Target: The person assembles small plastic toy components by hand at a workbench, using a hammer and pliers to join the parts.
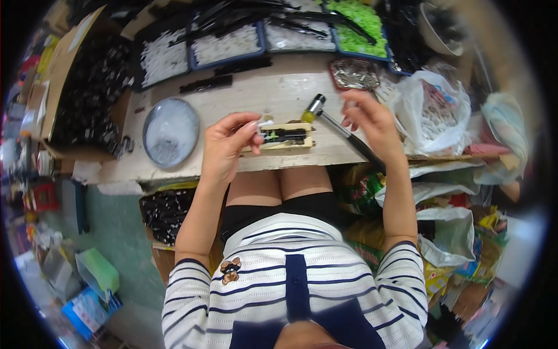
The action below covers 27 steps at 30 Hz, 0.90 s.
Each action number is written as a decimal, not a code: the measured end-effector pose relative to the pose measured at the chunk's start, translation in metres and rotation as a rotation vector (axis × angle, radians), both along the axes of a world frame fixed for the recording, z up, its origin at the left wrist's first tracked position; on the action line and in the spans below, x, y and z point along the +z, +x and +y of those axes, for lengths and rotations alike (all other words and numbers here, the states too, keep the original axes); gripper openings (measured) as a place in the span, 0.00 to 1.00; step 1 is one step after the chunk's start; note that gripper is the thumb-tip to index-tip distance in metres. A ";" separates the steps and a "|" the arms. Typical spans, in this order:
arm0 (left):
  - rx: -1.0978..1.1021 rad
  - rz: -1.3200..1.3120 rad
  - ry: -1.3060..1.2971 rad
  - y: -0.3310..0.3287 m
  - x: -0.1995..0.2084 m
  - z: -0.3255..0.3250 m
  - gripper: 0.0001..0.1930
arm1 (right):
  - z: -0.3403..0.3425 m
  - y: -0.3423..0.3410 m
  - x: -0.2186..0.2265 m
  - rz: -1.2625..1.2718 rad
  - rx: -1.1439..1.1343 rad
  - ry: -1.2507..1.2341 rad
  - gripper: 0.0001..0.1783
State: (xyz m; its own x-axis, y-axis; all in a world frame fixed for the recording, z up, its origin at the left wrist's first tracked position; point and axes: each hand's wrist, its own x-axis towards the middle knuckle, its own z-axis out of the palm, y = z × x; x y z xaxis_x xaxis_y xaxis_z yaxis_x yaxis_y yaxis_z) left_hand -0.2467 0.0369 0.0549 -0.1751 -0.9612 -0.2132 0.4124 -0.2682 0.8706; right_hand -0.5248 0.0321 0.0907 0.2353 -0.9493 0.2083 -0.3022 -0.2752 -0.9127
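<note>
Thumb and fingers of my left hand (pixel 228 144) are pinched round a small white plastic piece (pixel 265 123), just over the left end of a cream-coloured fixture (pixel 299 125). A black part (pixel 293 135) lies in the fixture, with a bit of green at its left side. My right hand (pixel 372 121) is raised to the right, its fingers curled; whatever they hold, if anything, is too small to make out. Between the fixture and that hand rests a mallet (pixel 356 141) with a yellow-and-black head and a dark handle, running toward the bench's front edge.
A round tray (pixel 192 129) of clear pieces stands left, beside a carton (pixel 74 58) of black parts. Bins of white parts (pixel 226 44) and green parts (pixel 360 23) line the back. A red tray (pixel 334 72) of metal pieces and a plastic bag (pixel 427 116) are right.
</note>
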 end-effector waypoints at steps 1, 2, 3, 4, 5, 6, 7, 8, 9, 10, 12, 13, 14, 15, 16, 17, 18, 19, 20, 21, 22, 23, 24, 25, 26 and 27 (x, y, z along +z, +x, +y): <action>-0.020 0.024 -0.028 0.000 -0.001 0.001 0.09 | -0.001 0.015 -0.003 0.352 0.103 -0.163 0.20; 0.004 0.014 -0.021 0.001 -0.002 0.003 0.09 | -0.001 0.029 -0.006 0.340 0.127 -0.161 0.20; 0.017 0.007 -0.028 0.002 -0.004 0.004 0.08 | 0.000 0.042 -0.009 0.382 0.170 -0.184 0.22; 0.027 0.001 -0.036 0.003 -0.005 0.004 0.08 | 0.000 0.052 -0.013 0.425 0.209 -0.208 0.24; 0.034 -0.002 -0.032 0.004 -0.006 0.005 0.08 | -0.001 0.059 -0.017 0.422 0.217 -0.207 0.24; 0.038 -0.038 -0.050 0.005 -0.008 0.006 0.08 | -0.001 0.065 -0.022 0.362 0.188 -0.235 0.23; 0.041 -0.074 -0.068 0.006 -0.009 0.007 0.08 | 0.000 0.069 -0.025 0.304 0.158 -0.262 0.23; 0.042 -0.072 -0.065 0.006 -0.010 0.007 0.08 | -0.001 0.072 -0.025 0.305 0.160 -0.259 0.23; 0.046 -0.091 -0.083 0.006 -0.009 0.007 0.07 | -0.002 0.075 -0.025 0.331 0.151 -0.294 0.22; 0.051 -0.109 -0.101 0.005 -0.008 0.007 0.07 | -0.002 0.077 -0.025 0.357 0.143 -0.330 0.22; 0.051 -0.119 -0.109 0.005 -0.007 0.007 0.07 | -0.003 0.080 -0.024 0.410 0.138 -0.369 0.21; 0.050 -0.130 -0.119 0.005 -0.007 0.007 0.07 | -0.003 0.081 -0.024 0.461 0.132 -0.410 0.20; 0.052 -0.129 -0.117 0.005 -0.006 0.007 0.07 | -0.003 0.082 -0.023 0.461 0.134 -0.408 0.20; 0.056 -0.121 -0.117 0.004 -0.006 0.007 0.07 | -0.004 0.083 -0.023 0.479 0.132 -0.422 0.19; 0.061 -0.113 -0.117 0.004 -0.006 0.007 0.06 | -0.004 0.084 -0.023 0.495 0.131 -0.435 0.18; 0.064 -0.114 -0.116 0.004 -0.006 0.007 0.06 | -0.004 0.085 -0.022 0.494 0.134 -0.435 0.18; 0.062 -0.121 -0.123 0.004 -0.007 0.007 0.06 | -0.004 0.086 -0.020 0.509 0.136 -0.444 0.18; 0.060 -0.128 -0.131 0.005 -0.007 0.007 0.06 | -0.004 0.086 -0.019 0.522 0.137 -0.454 0.18; 0.063 -0.129 -0.129 0.005 -0.007 0.008 0.06 | -0.004 0.087 -0.020 0.521 0.140 -0.454 0.18; 0.054 -0.134 -0.121 0.005 -0.007 0.007 0.06 | -0.004 0.088 -0.020 0.526 0.136 -0.488 0.17; 0.045 -0.140 -0.112 0.005 -0.007 0.007 0.06 | -0.004 0.089 -0.021 0.531 0.132 -0.522 0.17; 0.046 -0.141 -0.111 0.006 -0.006 0.006 0.06 | -0.003 0.089 -0.020 0.530 0.133 -0.521 0.17; 0.013 -0.089 -0.038 0.008 -0.006 0.005 0.06 | -0.002 0.089 -0.018 0.585 0.151 -0.563 0.16; -0.021 -0.036 0.036 0.010 -0.005 0.004 0.06 | -0.001 0.089 -0.017 0.639 0.168 -0.605 0.15; -0.018 -0.037 0.038 0.010 -0.005 0.002 0.06 | -0.001 0.090 -0.016 0.637 0.171 -0.604 0.15; -0.049 0.003 0.087 0.010 -0.006 0.001 0.06 | -0.001 0.091 -0.016 0.663 0.187 -0.664 0.14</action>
